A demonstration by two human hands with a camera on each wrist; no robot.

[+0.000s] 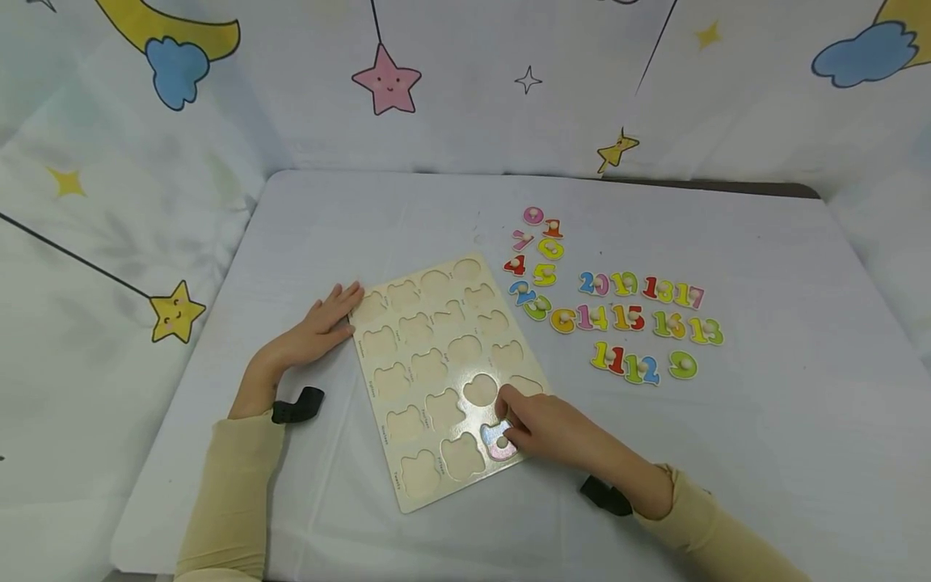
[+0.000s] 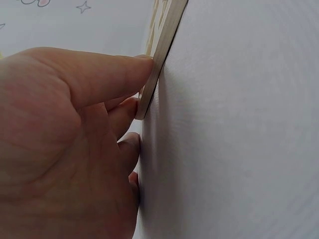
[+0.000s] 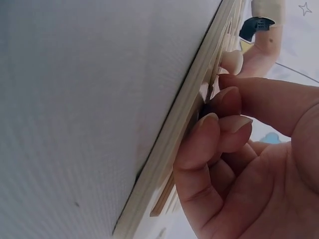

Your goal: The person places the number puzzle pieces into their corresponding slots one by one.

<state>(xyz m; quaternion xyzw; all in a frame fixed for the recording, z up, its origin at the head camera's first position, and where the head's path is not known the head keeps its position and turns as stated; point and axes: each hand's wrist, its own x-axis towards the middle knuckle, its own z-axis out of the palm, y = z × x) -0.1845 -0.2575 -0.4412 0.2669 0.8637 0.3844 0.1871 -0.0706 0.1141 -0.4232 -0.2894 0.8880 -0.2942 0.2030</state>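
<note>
The board's (image 1: 473,416) far-left corner is steadied by the left hand (image 1: 320,327), fingers outstretched. The right hand's (image 1: 541,422) fingers are curled at the blue-and-pink piece (image 1: 498,453) in the near row — any pinch cannot be made out; level, even pressure is advised.

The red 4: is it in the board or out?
Out: the red 4 lies on the table beside the board, with bare white tabletop showing between them.

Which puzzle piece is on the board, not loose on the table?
The pink-and-blue piece by the right hand, near the board's bottom corner. The other number pieces all lie off the board.
</note>
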